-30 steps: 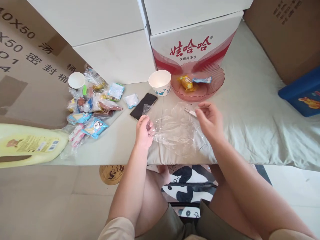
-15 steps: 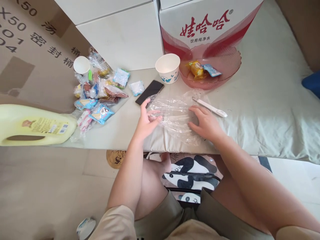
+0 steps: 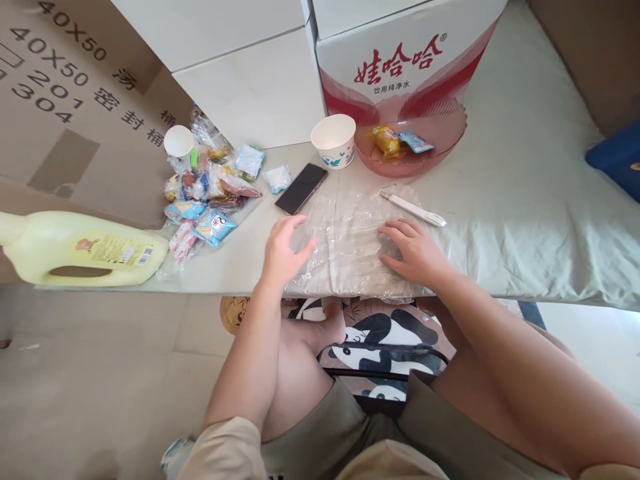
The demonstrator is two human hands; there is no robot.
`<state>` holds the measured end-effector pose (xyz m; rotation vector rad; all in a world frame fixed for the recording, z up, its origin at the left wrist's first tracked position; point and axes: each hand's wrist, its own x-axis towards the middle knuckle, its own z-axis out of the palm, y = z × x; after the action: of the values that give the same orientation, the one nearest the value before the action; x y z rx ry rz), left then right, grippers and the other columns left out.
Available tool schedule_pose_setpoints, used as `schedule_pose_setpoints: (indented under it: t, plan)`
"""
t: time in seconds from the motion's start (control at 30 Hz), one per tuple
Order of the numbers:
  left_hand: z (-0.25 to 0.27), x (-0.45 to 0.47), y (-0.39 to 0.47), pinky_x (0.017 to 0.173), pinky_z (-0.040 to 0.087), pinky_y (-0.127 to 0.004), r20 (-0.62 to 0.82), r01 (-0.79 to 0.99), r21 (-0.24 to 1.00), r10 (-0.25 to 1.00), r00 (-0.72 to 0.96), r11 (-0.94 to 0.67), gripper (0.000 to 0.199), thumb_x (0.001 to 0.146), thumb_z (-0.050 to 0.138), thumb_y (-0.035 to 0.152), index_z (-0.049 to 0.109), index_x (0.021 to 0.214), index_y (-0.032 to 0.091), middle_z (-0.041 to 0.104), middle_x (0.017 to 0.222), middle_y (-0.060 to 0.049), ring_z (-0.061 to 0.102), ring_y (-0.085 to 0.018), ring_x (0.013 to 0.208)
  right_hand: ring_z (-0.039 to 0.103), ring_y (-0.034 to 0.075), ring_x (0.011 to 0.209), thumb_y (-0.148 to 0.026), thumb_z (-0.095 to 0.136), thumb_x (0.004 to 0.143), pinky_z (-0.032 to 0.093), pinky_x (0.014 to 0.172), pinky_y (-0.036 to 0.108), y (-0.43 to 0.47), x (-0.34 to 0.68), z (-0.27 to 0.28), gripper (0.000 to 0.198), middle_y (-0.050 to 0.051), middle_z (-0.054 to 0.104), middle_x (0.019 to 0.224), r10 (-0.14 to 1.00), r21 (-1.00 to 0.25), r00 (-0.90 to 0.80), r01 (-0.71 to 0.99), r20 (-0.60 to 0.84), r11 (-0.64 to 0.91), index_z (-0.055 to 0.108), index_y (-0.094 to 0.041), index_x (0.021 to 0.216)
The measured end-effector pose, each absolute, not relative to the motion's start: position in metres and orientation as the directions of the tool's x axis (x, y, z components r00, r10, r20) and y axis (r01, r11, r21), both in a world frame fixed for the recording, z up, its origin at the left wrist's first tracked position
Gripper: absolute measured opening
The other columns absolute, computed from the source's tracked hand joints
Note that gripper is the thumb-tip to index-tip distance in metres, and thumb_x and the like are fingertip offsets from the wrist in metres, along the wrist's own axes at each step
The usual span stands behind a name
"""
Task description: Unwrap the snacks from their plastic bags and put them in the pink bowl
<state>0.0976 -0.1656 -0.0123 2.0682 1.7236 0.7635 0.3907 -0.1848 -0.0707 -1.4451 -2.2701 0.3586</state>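
A clear plastic sheet (image 3: pixel 345 257) lies crinkled on the cloth-covered surface between my hands. At its left edge my left hand (image 3: pixel 285 250) hovers with thumb and fingers apart and nothing between them. Resting on the right part of the sheet is my right hand (image 3: pixel 413 250), its fingers spread. A white utility knife (image 3: pixel 414 209) lies just beyond the right fingers. Behind my left hand is a black phone (image 3: pixel 302 189). The paper bowl (image 3: pixel 334 141) with blue print stands upright beside a pink ribbed bowl (image 3: pixel 440 140), which holds a yellow packet (image 3: pixel 387 141) and a blue packet (image 3: pixel 415 141).
Several wrapped snacks (image 3: pixel 215 187) are heaped at the left near a small white cup (image 3: pixel 179 141). A pale yellow jug (image 3: pixel 100 250) lies on its side at the front left. Cartons (image 3: pixel 400 73) line the back. A blue object (image 3: pixel 617 160) sits far right.
My left hand has come off the raised plastic and moved slightly left. The sheet has settled flatter on the surface. The camera view has shifted a little.
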Motion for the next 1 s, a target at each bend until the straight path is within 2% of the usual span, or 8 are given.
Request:
schedule_pose_setpoints:
  t: [0.13, 0.23, 0.47, 0.57, 0.67, 0.77, 0.87, 1.0]
  plan:
    - [-0.021, 0.120, -0.161, 0.121, 0.035, -0.047, 0.008, 0.751, 0.474, 0.855, 0.518, -0.460, 0.048, 0.084, 0.072, 0.031, 0.064, 0.131, 0.025, 0.055, 0.149, -0.009, 0.046, -0.029, 0.142, 0.058, 0.033, 0.126, -0.036, 0.052, 0.094, 0.046, 0.109, 0.051, -0.188, 0.394, -0.066, 0.043, 0.015, 0.065, 0.133, 0.915, -0.434, -0.334, 0.807, 0.227, 0.401, 0.064, -0.017, 0.131]
    - [-0.029, 0.120, -0.153, 0.115, 0.042, -0.046, -0.115, 0.784, 0.465, 0.850, 0.514, -0.411, 0.042, 0.087, 0.068, 0.028, 0.066, 0.128, 0.022, 0.062, 0.140, -0.010, 0.055, -0.028, 0.132, 0.061, 0.033, 0.118, -0.036, 0.051, 0.095, 0.048, 0.106, 0.052, -0.187, 0.401, -0.066, 0.040, 0.013, 0.068, 0.129, 0.925, -0.410, -0.290, 0.834, 0.246, 0.371, 0.067, -0.019, 0.128]
    - [-0.020, 0.108, -0.166, 0.100, 0.048, -0.044, -0.049, 0.749, 0.552, 0.882, 0.468, -0.367, 0.016, 0.087, 0.064, 0.033, 0.067, 0.079, 0.020, 0.071, 0.107, -0.007, 0.063, -0.025, 0.106, 0.065, 0.030, 0.108, -0.030, 0.049, 0.095, 0.051, 0.097, 0.047, -0.190, 0.418, -0.060, 0.025, 0.013, 0.072, 0.117, 0.882, -0.434, -0.349, 0.774, 0.316, 0.462, 0.071, -0.021, 0.087]
    - [-0.009, 0.107, -0.177, 0.103, 0.048, -0.043, 0.018, 0.605, 0.754, 0.927, 0.374, -0.258, 0.026, 0.087, 0.065, 0.041, 0.059, 0.073, 0.020, 0.074, 0.104, -0.008, 0.064, -0.025, 0.114, 0.068, 0.027, 0.101, -0.032, 0.050, 0.095, 0.051, 0.094, 0.044, -0.201, 0.421, -0.043, 0.021, 0.012, 0.074, 0.105, 0.882, -0.569, -0.342, 0.675, 0.323, 0.470, 0.066, -0.022, 0.085]
    - [0.000, 0.105, -0.184, 0.077, 0.055, -0.033, -0.097, 0.411, 0.911, 0.958, 0.271, -0.025, 0.036, 0.079, 0.073, 0.053, 0.057, 0.078, 0.020, 0.072, 0.082, -0.005, 0.070, -0.020, 0.085, 0.066, 0.020, 0.071, -0.039, 0.050, 0.095, 0.052, 0.072, 0.035, -0.212, 0.424, -0.026, 0.020, 0.004, 0.070, 0.075, 0.952, -0.764, -0.292, 0.591, 0.094, 0.257, 0.061, -0.023, 0.087]
    - [0.003, 0.103, -0.181, 0.046, 0.036, -0.022, -0.296, 0.338, 0.916, 0.933, 0.203, 0.216, 0.041, 0.073, 0.078, 0.053, 0.056, 0.082, 0.020, 0.063, 0.064, 0.002, 0.050, -0.009, 0.046, 0.054, 0.015, 0.053, -0.051, 0.055, 0.091, 0.043, 0.055, 0.029, -0.215, 0.431, -0.018, 0.028, -0.002, 0.060, 0.061, 0.956, -0.868, -0.252, 0.497, -0.152, -0.006, 0.060, -0.023, 0.095]
    - [0.003, 0.102, -0.175, 0.041, 0.023, -0.018, -0.390, 0.332, 0.882, 0.914, 0.114, 0.335, 0.035, 0.073, 0.079, 0.045, 0.056, 0.080, 0.019, 0.055, 0.057, 0.005, 0.037, -0.004, 0.041, 0.049, 0.014, 0.054, -0.060, 0.067, 0.080, 0.039, 0.052, 0.029, -0.213, 0.437, -0.018, 0.042, -0.002, 0.057, 0.062, 0.922, -0.899, -0.311, 0.431, -0.230, -0.079, 0.062, -0.022, 0.097]
    - [0.003, 0.102, -0.170, 0.052, 0.040, -0.018, -0.403, 0.215, 0.904, 0.904, 0.139, 0.370, 0.032, 0.067, 0.082, 0.034, 0.062, 0.085, 0.018, 0.058, 0.063, 0.004, 0.052, -0.006, 0.054, 0.054, 0.015, 0.065, -0.062, 0.065, 0.082, 0.045, 0.059, 0.030, -0.209, 0.440, -0.023, 0.040, 0.002, 0.061, 0.071, 0.923, -0.927, -0.319, 0.364, -0.214, -0.089, 0.059, -0.022, 0.080]
